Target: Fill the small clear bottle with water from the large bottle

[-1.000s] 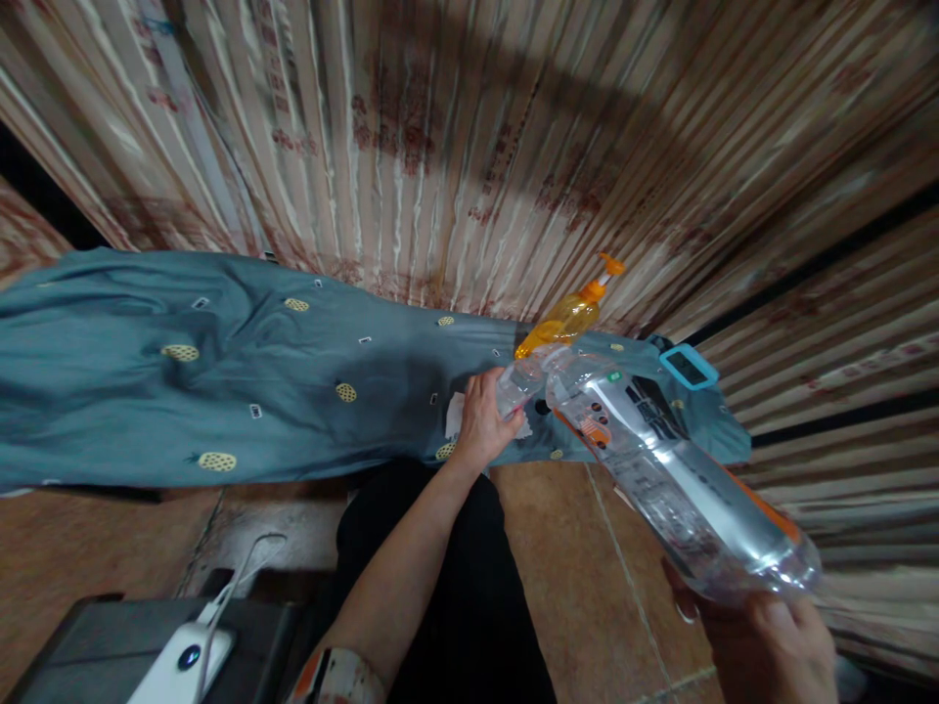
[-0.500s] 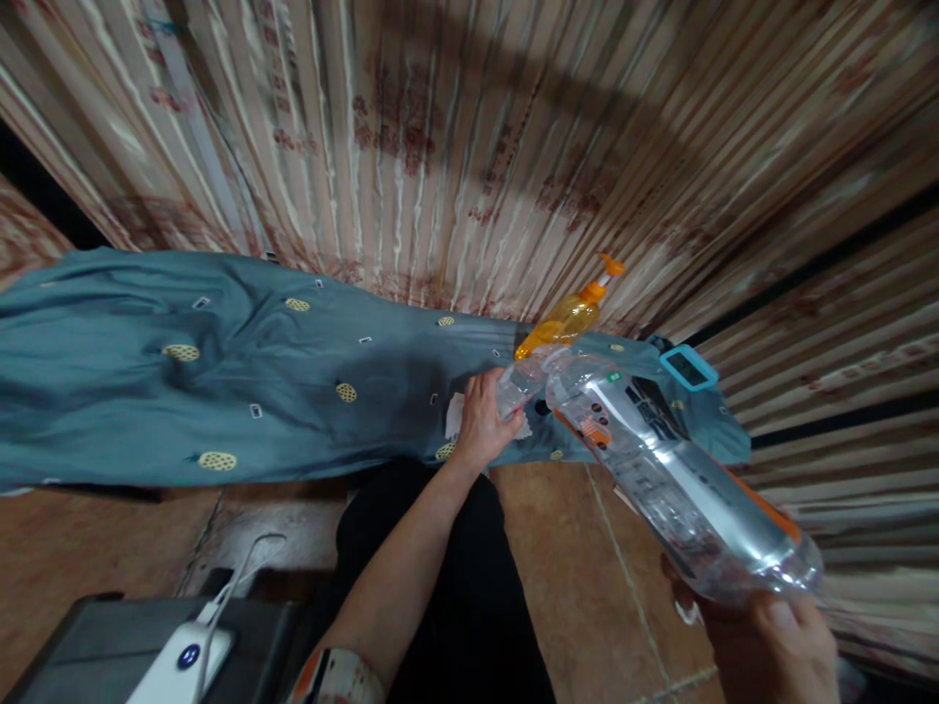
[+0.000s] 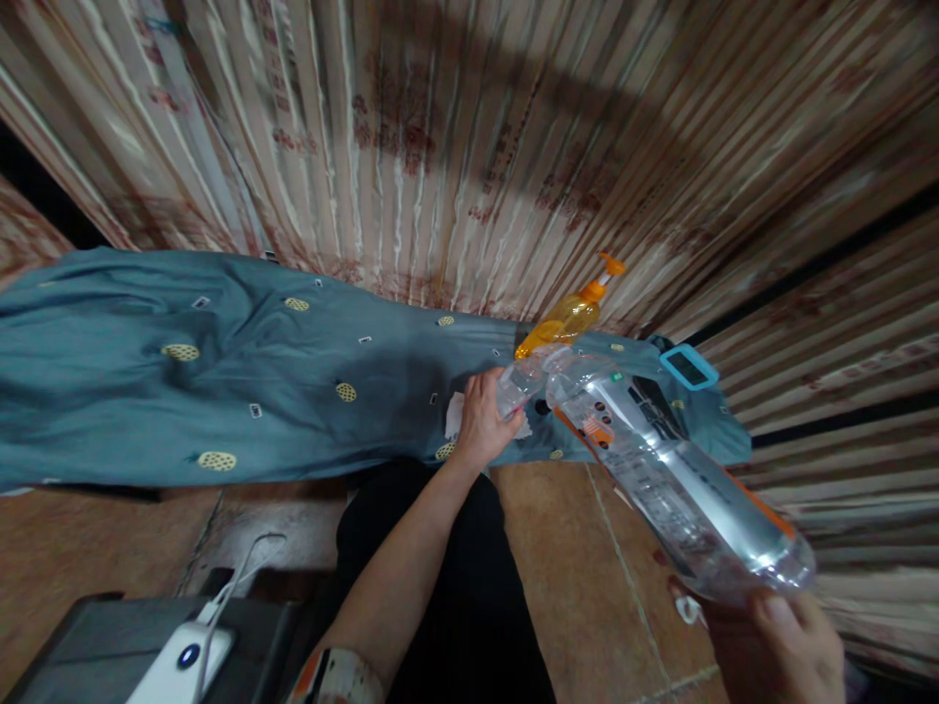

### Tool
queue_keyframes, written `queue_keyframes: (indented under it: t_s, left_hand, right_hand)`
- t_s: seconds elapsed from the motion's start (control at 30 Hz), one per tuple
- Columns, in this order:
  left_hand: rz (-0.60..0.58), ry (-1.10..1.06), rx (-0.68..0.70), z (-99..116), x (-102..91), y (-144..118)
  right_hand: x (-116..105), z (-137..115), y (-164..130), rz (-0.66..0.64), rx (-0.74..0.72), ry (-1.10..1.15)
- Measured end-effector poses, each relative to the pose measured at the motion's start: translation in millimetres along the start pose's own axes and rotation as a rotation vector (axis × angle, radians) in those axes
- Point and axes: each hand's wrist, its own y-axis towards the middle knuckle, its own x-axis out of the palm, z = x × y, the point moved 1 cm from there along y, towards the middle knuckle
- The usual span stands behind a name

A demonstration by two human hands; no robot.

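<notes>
My right hand point(image 3: 782, 645) grips the base of a large clear plastic bottle point(image 3: 660, 474) with an orange and black label. The bottle is tilted, its neck pointing up and left toward a small clear container point(image 3: 515, 387). My left hand point(image 3: 480, 422) holds that small container on the blue patterned cloth point(image 3: 220, 372), beside a white scrap of paper point(image 3: 455, 416). The bottle's mouth meets the small container's rim; liquid flow cannot be made out. An orange pump bottle point(image 3: 568, 318) stands just behind them.
A teal-framed small device point(image 3: 688, 367) lies on the cloth's right end. Striped curtains point(image 3: 440, 147) hang behind. A white power bank point(image 3: 183, 660) with a cable rests on a dark box at lower left. Brown floor tiles point(image 3: 579, 587) lie below.
My right hand and the bottle's base have sunk slightly lower and to the right. The left hand and the small container have stayed put.
</notes>
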Motion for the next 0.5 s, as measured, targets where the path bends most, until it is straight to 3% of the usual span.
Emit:
queue_keyframes:
  t_s: [0.27,0.5]
  left_hand:
    - [0.016,0.006,0.005,-1.2,2.8,0.2]
    - [0.005,0.002,-0.001,-0.4,1.5,0.0]
  right_hand:
    - [-7.2,3.5,10.8,-0.084,-0.111,0.058]
    - [2.7,-7.7,-0.2,-0.052,-0.039,0.004]
